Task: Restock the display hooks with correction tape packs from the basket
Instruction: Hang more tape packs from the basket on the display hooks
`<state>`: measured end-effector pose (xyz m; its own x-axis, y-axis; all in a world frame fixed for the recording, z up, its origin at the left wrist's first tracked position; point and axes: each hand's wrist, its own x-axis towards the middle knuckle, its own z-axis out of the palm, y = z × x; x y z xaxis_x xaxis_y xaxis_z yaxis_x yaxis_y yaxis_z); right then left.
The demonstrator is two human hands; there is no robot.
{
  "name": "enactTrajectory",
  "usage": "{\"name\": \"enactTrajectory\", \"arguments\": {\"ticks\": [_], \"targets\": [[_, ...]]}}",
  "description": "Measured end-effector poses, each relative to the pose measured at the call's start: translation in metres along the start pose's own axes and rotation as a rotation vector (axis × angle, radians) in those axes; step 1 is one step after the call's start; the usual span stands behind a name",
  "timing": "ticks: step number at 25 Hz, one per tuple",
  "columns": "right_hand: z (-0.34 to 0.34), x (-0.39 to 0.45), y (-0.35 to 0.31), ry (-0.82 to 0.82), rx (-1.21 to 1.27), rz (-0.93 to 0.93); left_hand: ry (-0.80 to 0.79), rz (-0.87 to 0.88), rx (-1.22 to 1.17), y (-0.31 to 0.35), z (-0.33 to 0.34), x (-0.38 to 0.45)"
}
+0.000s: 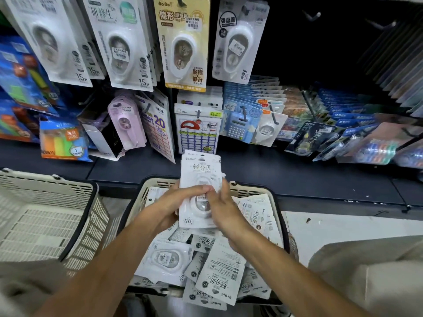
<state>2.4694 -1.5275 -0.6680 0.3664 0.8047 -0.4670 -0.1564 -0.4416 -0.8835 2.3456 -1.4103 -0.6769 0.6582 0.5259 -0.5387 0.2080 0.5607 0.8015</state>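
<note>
1. Stationery shelving forms the backdrop; nearest me, below both hands, the basket holds loose correction tape packs.
2. My left hand and right hand both grip a small stack of packs, fingers curled round it, above the basket.
3. Beyond the hands, display hooks carry hanging packs.
4. Left of my left hand stands a second basket.

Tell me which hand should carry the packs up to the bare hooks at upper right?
Probably the right hand: it grips the held packs on the side nearer the bare hooks, while the left hand would have to cross over.
</note>
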Motion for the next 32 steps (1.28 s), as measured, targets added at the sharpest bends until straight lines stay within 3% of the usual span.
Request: {"name": "enactTrajectory", "arguments": {"ticks": [1, 3, 5, 7, 9, 11, 13, 15, 19, 21, 23, 24, 27, 32], "targets": [[-0.002, 0.003, -0.003, -0.013, -0.005, 0.028, 0.028, 0.008, -0.003, 0.001, -0.003, 0.001], [-0.023, 0.011, 0.004, 0.012, -0.286, -0.064, 0.112, 0.033, -0.035, 0.004, -0.012, 0.003], [-0.067, 0.016, 0.016, -0.06, -0.731, -0.023, 0.15, 0.054, -0.067, 0.004, -0.019, 0.003], [-0.097, 0.017, 0.048, -0.095, -1.4, 0.047, 0.165, 0.085, -0.069, 0.003, -0.023, 0.002], [-0.103, 0.021, 0.072, -0.022, -1.591, 0.013, 0.178, 0.1, -0.088, 0.003, -0.025, 0.003], [-0.105, 0.027, 0.078, 0.033, -1.506, -0.081, 0.205, 0.108, -0.12, 0.005, -0.028, 0.006], [-0.106, 0.03, 0.08, -0.121, -1.478, -0.06, 0.245, 0.112, -0.124, 0.007, -0.03, 0.006], [-0.103, 0.025, 0.087, -0.162, -1.563, 0.01, 0.272, 0.129, -0.094, 0.009, -0.027, 0.004], [-0.105, 0.026, 0.072, 0.194, -1.554, -0.251, 0.346, 0.178, 0.028, 0.012, -0.023, 0.0], [-0.113, 0.028, 0.037, 0.269, -1.362, -0.453, 0.418, 0.209, 0.309, 0.012, -0.025, -0.003], [-0.124, 0.024, -0.009, 0.149, -1.013, -0.493, 0.455, 0.216, 0.597, 0.011, -0.025, -0.007], [-0.127, 0.02, -0.032, 0.055, -0.835, -0.503, 0.446, 0.225, 0.621, 0.01, -0.024, -0.007], [-0.121, 0.007, -0.075, -0.104, -0.559, -0.436, 0.254, 0.247, 0.509, 0.015, -0.019, -0.01], [-0.086, 0.001, -0.072, -0.059, -0.461, -0.403, -0.112, 0.161, 0.384, 0.025, 0.005, -0.018]]}}
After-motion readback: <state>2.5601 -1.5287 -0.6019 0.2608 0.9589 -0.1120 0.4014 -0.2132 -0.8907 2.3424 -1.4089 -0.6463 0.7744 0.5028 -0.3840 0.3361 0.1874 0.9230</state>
